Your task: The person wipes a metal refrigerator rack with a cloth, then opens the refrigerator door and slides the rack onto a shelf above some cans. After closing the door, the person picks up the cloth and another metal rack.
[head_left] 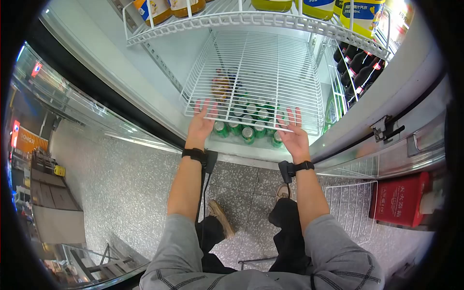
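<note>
A white wire shelf (261, 72) lies inside an upright glass-door cooler, with nothing standing on it. My left hand (203, 121) is at its front left edge, fingers under the wires and thumb at the front rim. At the front right edge, my right hand (293, 133) holds the rim the same way, fingertips showing through the wires. Below the shelf stand several green cans (248, 134), with an orange-brown item (221, 87) behind them on the left, seen through the wires.
Above is another wire shelf (256, 20) with bottles of yellow drink (360, 17). Dark bottles (357, 67) show at the right. A loose wire rack (350, 208) and a red box (398, 200) are on the floor at the right. A counter (55, 208) stands at the left.
</note>
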Tool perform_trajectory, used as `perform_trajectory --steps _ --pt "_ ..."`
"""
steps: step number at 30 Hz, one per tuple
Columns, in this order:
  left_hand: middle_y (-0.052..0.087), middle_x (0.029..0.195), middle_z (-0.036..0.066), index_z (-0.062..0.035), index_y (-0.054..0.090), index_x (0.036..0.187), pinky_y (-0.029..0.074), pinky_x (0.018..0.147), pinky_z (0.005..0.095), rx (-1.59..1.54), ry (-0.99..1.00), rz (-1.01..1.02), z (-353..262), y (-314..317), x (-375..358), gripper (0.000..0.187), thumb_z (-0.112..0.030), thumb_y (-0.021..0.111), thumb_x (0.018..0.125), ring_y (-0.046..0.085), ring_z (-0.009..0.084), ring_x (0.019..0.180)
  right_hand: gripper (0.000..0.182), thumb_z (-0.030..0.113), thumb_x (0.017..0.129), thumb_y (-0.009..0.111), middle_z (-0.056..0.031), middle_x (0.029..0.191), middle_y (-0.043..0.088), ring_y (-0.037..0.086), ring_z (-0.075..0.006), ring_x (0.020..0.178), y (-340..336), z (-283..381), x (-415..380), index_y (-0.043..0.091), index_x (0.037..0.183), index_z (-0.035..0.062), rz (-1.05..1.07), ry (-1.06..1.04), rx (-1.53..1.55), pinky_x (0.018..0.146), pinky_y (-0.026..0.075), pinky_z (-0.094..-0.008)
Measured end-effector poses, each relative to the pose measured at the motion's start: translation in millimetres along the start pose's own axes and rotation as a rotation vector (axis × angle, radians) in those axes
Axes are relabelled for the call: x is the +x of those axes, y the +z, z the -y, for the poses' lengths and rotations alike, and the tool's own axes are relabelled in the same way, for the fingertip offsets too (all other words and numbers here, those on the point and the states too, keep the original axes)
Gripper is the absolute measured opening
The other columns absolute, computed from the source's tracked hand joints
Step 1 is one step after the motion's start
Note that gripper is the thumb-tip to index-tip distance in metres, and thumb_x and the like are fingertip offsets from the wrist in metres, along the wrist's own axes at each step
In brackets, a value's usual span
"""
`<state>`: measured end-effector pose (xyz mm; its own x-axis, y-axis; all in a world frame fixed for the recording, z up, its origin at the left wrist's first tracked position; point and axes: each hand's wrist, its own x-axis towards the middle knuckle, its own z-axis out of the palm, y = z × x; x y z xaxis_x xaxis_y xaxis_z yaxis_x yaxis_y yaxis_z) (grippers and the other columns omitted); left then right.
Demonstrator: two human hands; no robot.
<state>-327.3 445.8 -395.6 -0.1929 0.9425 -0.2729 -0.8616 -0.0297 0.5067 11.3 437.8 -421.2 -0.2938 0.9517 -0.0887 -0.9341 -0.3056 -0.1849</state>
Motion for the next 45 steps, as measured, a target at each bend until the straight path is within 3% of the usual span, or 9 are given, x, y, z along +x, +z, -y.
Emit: perform_trajectory --steps 12,15,16,19,20,25,37,41,45 --pt "0.048 0.143 0.007 -0.0195 0.039 0.141 0.042 0.107 0.0406 -0.047 -0.005 0.087 1.4 4.2 -11.0 0.048 -0.002 0.051 0.098 0.048 0.0286 0.129 0.072 -0.011 0.086 0.048 -0.0047 0.154 0.035 0.043 -0.0379 0.134 14.3 12.7 -5.1 0.035 0.149 0.0217 0.068 -0.025 -0.087 0.104 0.045 -0.0499" --pt "0.047 0.144 0.006 -0.0202 0.039 0.141 0.042 0.108 0.0401 -0.029 -0.014 0.086 6.0 -1.4 -24.9 0.047 -0.004 0.05 0.099 0.048 0.0272 0.129 0.073 -0.011 0.086 0.047 -0.0045 0.154 0.033 0.042 -0.0379 0.134 33.2 15.8 -18.9 0.033 0.149 0.0221 0.069 -0.038 -0.126 0.105 0.044 -0.0503" --pt "0.046 0.145 0.006 -0.0204 0.039 0.142 0.041 0.108 0.04 -0.024 -0.015 0.083 6.6 -2.2 -29.2 0.047 -0.004 0.05 0.099 0.048 0.0268 0.129 0.072 -0.01 0.086 0.048 -0.0045 0.155 0.032 0.032 -0.0391 0.14 35.2 15.2 -21.7 0.033 0.149 0.0208 0.073 -0.046 -0.149 0.113 0.034 -0.0502" --pt "0.046 0.145 0.004 -0.0208 0.038 0.142 0.04 0.108 0.041 0.033 0.01 0.127 -3.9 16.8 -41.6 0.046 -0.007 0.049 0.1 0.047 0.0269 0.129 0.071 -0.009 0.086 0.048 -0.0044 0.154 0.033 0.032 -0.0388 0.14 45.9 12.8 -22.7 0.033 0.149 0.0203 0.069 -0.054 -0.107 0.114 0.034 -0.0501" --pt "0.046 0.145 0.004 -0.0208 0.038 0.142 0.04 0.108 0.0411 0.029 0.014 0.119 -9.7 21.5 -43.1 0.046 -0.007 0.05 0.1 0.047 0.0267 0.129 0.072 -0.01 0.086 0.048 -0.0055 0.153 0.034 0.041 -0.0392 0.134 51.8 11.7 -23.7 0.032 0.149 0.0224 0.07 -0.064 -0.051 0.108 0.041 -0.0511" --pt "0.047 0.143 0.004 -0.0201 0.039 0.14 0.04 0.107 0.041 0.089 0.021 0.074 -28.8 34.1 -42.7 0.043 -0.009 0.05 0.1 0.047 0.0264 0.129 0.074 -0.01 0.086 0.048 -0.0051 0.154 0.032 0.041 -0.0397 0.134 70.2 1.2 -29.3 0.031 0.15 0.0223 0.108 -0.062 -0.027 0.107 0.042 -0.0501" --pt "0.048 0.142 0.008 -0.0125 0.04 0.135 0.048 0.1 0.0372 -0.054 0.003 0.116 -21.1 6.8 -88.4 0.04 -0.006 0.053 0.098 0.05 0.0265 0.125 0.078 -0.008 0.086 0.048 -0.0101 0.157 0.026 0.044 -0.0377 0.133 133.9 -3.6 -90.2 0.022 0.154 0.0204 0.122 -0.138 -0.353 0.099 0.046 -0.046" --pt "0.051 0.139 0.007 -0.0148 0.043 0.134 0.046 0.101 0.0383 0.044 -0.077 0.048 -13.3 4.7 -146.3 0.041 -0.015 0.059 0.097 0.051 0.0264 0.123 0.074 -0.006 0.085 0.049 -0.0114 0.153 0.034 0.053 -0.0357 0.124 145.7 8.9 -112.4 0.025 0.152 0.0143 0.088 -0.118 -0.403 0.094 0.051 -0.043" --pt "0.056 0.13 0.011 -0.0116 0.045 0.132 0.04 0.102 0.042 0.157 -0.26 -0.05 -28.0 -19.9 -207.5 0.043 -0.034 0.058 0.098 0.053 0.0281 0.123 0.076 -0.005 0.082 0.05 -0.013 0.152 0.036 0.057 -0.0352 0.118 175.6 17.8 -153.0 0.027 0.152 0.0131 0.056 -0.128 -0.509 0.091 0.053 -0.0422"
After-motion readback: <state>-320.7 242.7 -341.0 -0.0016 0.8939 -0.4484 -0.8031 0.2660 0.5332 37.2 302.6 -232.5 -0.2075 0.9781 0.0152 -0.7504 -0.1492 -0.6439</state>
